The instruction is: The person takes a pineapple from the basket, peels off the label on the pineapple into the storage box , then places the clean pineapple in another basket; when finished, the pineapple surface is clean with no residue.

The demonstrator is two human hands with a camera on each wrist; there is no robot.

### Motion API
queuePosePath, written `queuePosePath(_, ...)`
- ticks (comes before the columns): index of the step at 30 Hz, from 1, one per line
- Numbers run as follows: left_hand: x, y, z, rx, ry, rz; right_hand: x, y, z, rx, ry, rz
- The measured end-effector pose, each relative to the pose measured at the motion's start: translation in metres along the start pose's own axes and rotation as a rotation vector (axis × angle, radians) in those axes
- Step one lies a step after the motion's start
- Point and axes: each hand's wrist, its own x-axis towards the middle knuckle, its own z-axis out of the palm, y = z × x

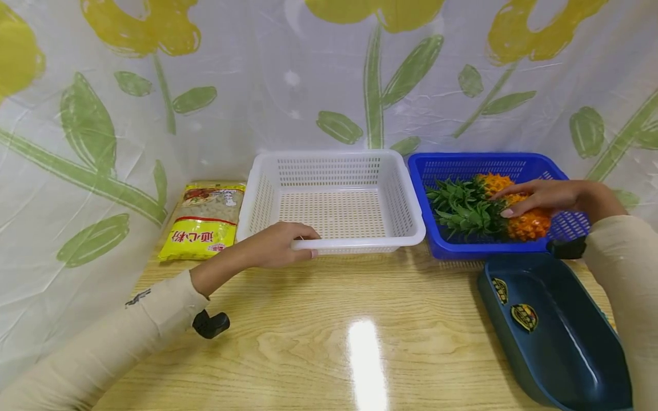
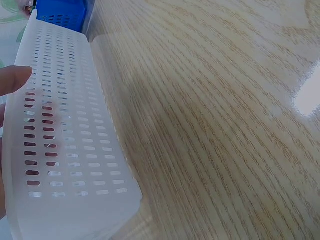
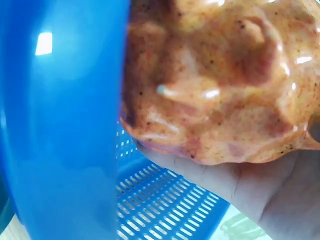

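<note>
My left hand [image 1: 280, 244] grips the near rim of a white plastic basket [image 1: 354, 244], thumb outside and fingers over the inner side. In the left wrist view, the thumb [image 2: 17, 79] lies near the top of the basket's slotted wall [image 2: 65, 130]. Inside a blue basket [image 1: 488, 249], my right hand [image 1: 557, 197] holds a glossy orange pineapple [image 1: 529, 224] with green leaves [image 1: 465, 208]. Another orange, bumpy part [image 1: 496, 182] shows behind the fingers. The right wrist view has the pineapple [image 3: 215, 85] close up, the hand [image 3: 235, 185] wrapped against its side.
A yellow bag of pasta [image 1: 203, 222] lies left of the white basket. In front of the blue basket stands a dark teal tub [image 1: 570, 325] with two stickers inside. A flowered curtain [image 1: 247, 85] hangs behind the wooden table [image 1: 288, 342].
</note>
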Motion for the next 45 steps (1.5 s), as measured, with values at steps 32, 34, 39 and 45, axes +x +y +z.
queuePosePath(32,0.000,-0.001,0.000,0.000,0.000,-0.004,0.014,-0.010,-0.008,0.039,-0.115,0.199)
queuePosePath(34,0.001,-0.001,0.000,0.001,0.002,-0.002,0.014,-0.010,-0.009,0.030,-0.123,0.210)
queuePosePath(39,0.001,-0.001,0.000,0.002,0.010,0.007,0.016,-0.011,-0.012,-0.037,-0.166,0.209)
queuePosePath(45,0.001,-0.002,0.001,0.002,0.005,0.006,0.015,-0.010,-0.013,-0.062,-0.173,0.199)
